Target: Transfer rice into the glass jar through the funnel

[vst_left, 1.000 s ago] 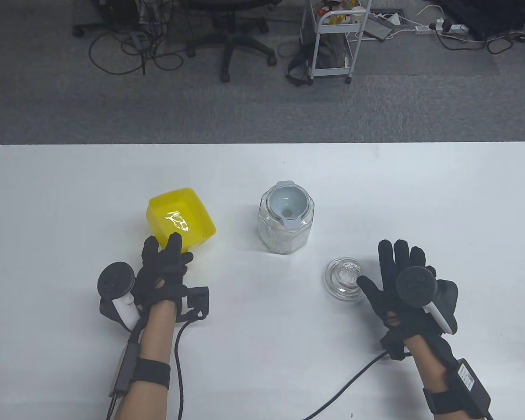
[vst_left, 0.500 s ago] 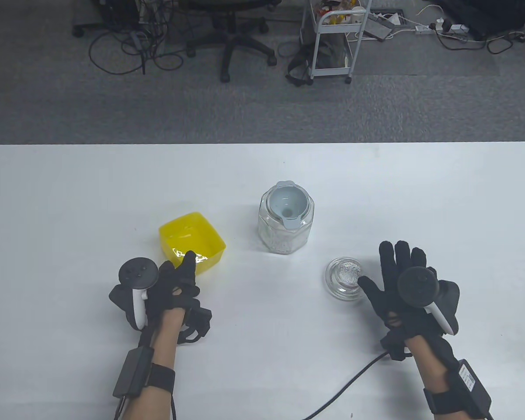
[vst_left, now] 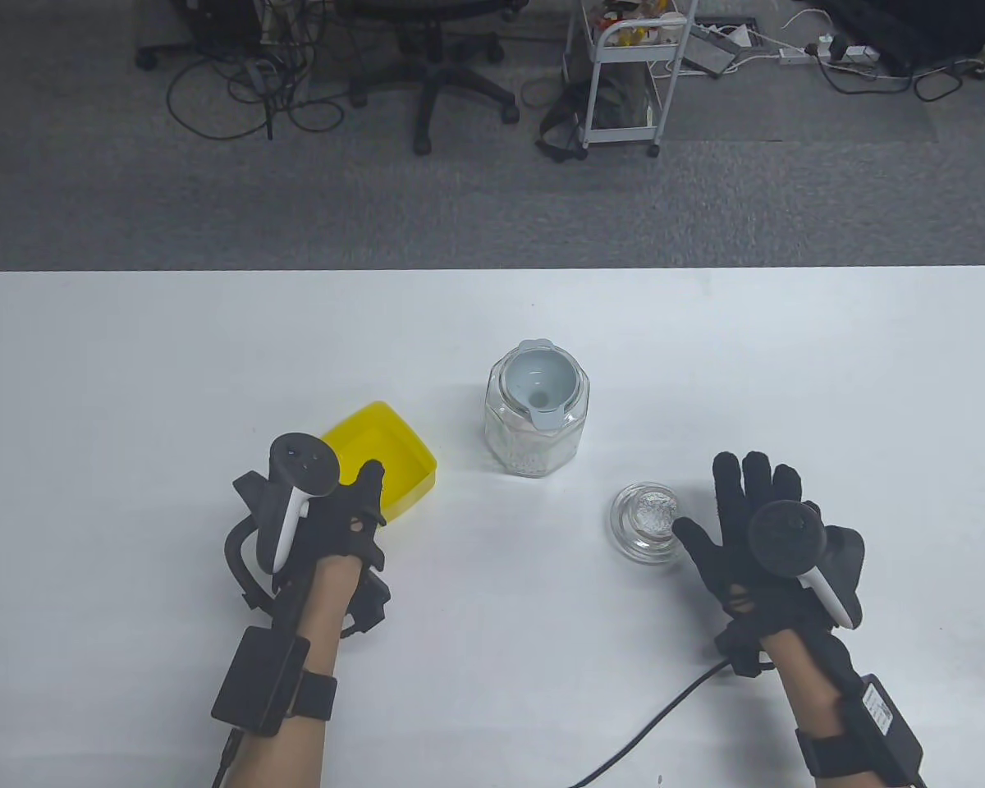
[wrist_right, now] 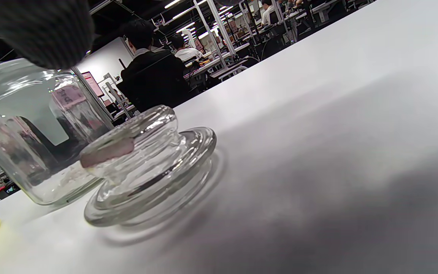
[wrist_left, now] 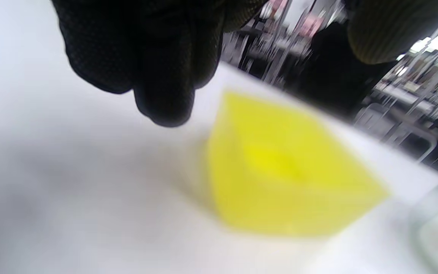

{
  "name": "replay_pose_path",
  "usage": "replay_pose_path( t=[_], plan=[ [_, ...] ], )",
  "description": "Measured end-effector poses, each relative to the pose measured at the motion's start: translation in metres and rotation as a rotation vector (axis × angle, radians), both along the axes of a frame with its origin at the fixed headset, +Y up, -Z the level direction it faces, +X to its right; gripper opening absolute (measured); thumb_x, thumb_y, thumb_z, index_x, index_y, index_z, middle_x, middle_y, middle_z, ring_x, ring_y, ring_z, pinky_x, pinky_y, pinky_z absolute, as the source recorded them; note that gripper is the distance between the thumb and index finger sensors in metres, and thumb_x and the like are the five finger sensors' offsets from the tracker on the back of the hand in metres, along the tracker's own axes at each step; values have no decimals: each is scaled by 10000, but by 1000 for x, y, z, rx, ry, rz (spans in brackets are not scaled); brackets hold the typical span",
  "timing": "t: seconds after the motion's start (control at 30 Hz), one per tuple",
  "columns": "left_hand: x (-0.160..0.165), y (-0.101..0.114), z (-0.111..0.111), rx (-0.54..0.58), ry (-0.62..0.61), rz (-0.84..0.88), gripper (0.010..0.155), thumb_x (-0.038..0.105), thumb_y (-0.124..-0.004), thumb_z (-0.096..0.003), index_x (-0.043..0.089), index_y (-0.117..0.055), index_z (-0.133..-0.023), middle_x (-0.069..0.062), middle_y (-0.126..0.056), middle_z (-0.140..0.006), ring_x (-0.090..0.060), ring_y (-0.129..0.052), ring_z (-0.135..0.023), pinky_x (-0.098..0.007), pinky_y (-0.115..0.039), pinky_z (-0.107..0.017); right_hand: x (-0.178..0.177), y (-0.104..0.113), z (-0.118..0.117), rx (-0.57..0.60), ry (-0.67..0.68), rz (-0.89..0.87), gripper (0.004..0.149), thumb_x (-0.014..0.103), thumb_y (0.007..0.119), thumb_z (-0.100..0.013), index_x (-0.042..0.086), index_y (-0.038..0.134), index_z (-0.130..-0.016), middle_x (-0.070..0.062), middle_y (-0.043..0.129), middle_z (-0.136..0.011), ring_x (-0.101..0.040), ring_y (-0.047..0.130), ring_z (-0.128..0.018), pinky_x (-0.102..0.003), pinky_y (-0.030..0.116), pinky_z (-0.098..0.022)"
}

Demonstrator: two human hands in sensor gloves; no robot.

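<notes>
**Worktop layout with jar, funnel and yellow tub**

White worktop fills the lower field; beyond its far edge lie grey carpet, an office chair and a wheeled trolley. Glass jar, holding some rice, stands near centre with the pale funnel seated in its mouth. Yellow tub sits to its left; the left hand reaches to the tub's near edge, but whether it grips is not discernible. Glass lid lies knob-up nearer than the jar and to its right. The right hand rests flat, fingers spread, thumb just beside the lid.
</notes>
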State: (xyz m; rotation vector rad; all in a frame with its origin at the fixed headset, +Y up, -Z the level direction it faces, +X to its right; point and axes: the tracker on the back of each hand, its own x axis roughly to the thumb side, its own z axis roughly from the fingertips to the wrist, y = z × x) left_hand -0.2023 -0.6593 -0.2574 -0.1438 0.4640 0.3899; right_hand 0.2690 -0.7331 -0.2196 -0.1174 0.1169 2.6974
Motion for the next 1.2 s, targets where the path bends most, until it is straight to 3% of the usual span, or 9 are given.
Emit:
replay_pose_path(
  t=[0.1,0.17,0.27,0.43,0.67,0.83,1.03,1.2],
  plan=[
    [21,32,-17,157,-68,-56,848,688,-767,-562,208,-472,-1196,-226,-668,-1171,-459,-870,-972,-641,-744,-678,-1,0,0,-3,2,5,863,729,697,-420,397,222,-1059,-94,200,-1220,-446,130,-1085,-722,218,-706],
    [41,44,-33,215,-189,-58,782,679,-770,-561,262,-535,-1180,-176,-664,-1187,-422,-842,-1015,-631,-726,-711,0,0,0,-4,2,3,862,728,697,-421,396,222,-1059,-93,199,-1220,-448,128,-1086,-722,218,-707],
    [73,47,-54,266,-276,-8,703,654,-787,-557,328,-596,-1150,-108,-691,-1189,-375,-814,-1060,-621,-703,-749,0,-1,0,-5,1,2,863,728,698,-419,398,220,-1058,-94,200,-1220,-447,129,-1086,-722,217,-707],
    [120,30,-91,149,-444,32,700,610,-826,-557,430,-521,-1161,-52,-569,-1260,-367,-653,-1168,-642,-600,-819,0,0,-1,-2,2,-1,863,726,699,-422,395,221,-1059,-91,197,-1220,-447,128,-1085,-723,216,-706],
    [155,13,-137,-1,-427,9,750,520,-883,-567,483,-437,-1169,-52,-479,-1296,-381,-576,-1204,-661,-543,-844,-6,-2,-2,-10,26,39,862,731,693,-423,391,225,-1062,-92,203,-1220,-448,135,-1085,-722,226,-706],
    [165,4,-147,-107,-406,-28,622,472,-872,-588,517,-569,-1129,-85,-382,-1317,-406,-550,-1205,-677,-523,-840,-7,-2,-3,-3,31,37,861,729,694,-423,389,230,-1063,-92,204,-1220,-448,136,-1085,-722,224,-707],
    [157,9,-144,-9,-376,-82,535,489,-885,-566,494,-682,-1061,-85,-454,-1297,-386,-641,-1175,-673,-563,-825,-9,-2,-2,-1,40,41,862,731,693,-422,389,230,-1064,-94,207,-1220,-449,139,-1085,-722,229,-705],
    [132,36,-134,105,-366,78,494,500,-888,-557,413,-719,-1013,-65,-533,-1271,-353,-670,-1164,-687,-547,-821,-10,-3,-2,2,47,49,856,734,689,-422,395,233,-1062,-94,210,-1220,-450,141,-1085,-722,233,-705]
  ],
)
